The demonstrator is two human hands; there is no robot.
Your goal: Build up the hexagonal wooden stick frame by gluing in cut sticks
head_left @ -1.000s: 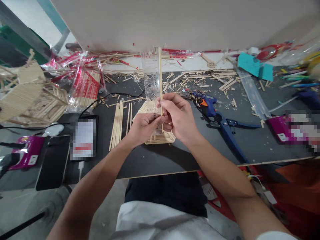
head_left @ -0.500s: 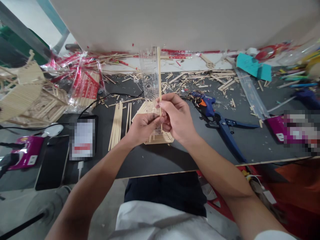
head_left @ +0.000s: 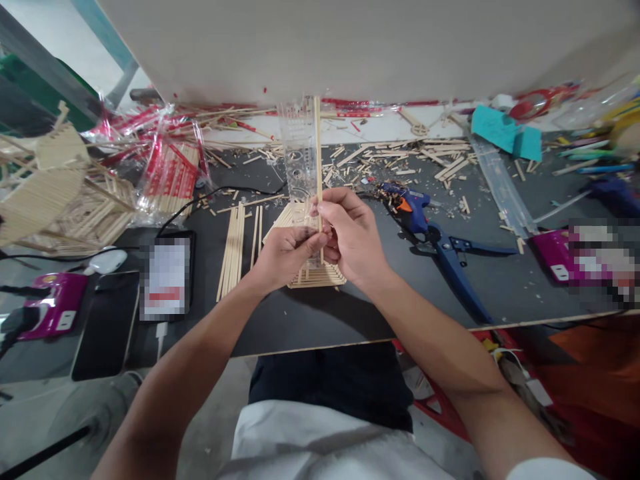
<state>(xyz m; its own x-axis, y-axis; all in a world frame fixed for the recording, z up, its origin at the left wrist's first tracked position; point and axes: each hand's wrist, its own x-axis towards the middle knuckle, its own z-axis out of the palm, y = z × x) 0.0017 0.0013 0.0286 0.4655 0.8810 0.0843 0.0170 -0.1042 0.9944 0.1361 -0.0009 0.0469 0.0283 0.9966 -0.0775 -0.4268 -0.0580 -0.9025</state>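
Between my hands a clear plastic ruler (head_left: 299,143) with cut-out shapes stands lengthwise, and a thin wooden stick (head_left: 319,147) lies along its right edge. My left hand (head_left: 290,253) is closed on the ruler's lower part, thumb pointing right. My right hand (head_left: 353,230) pinches the stick between thumb and fingers, close to the left thumb. Beneath both hands sits a small frame of glued sticks (head_left: 317,277), partly covered by them. Loose wooden sticks (head_left: 231,253) lie side by side to the left of my left hand.
A blue glue gun (head_left: 415,203) and a blue-handled cutter (head_left: 457,273) lie at right. Offcuts (head_left: 400,153) litter the back. A phone (head_left: 106,327), a second device with a blurred screen (head_left: 165,277) and a large stick model (head_left: 60,187) occupy the left.
Almost nothing differs; both hands keep the ruler and stick in the same place, with only a very slight shift of the stick's top.
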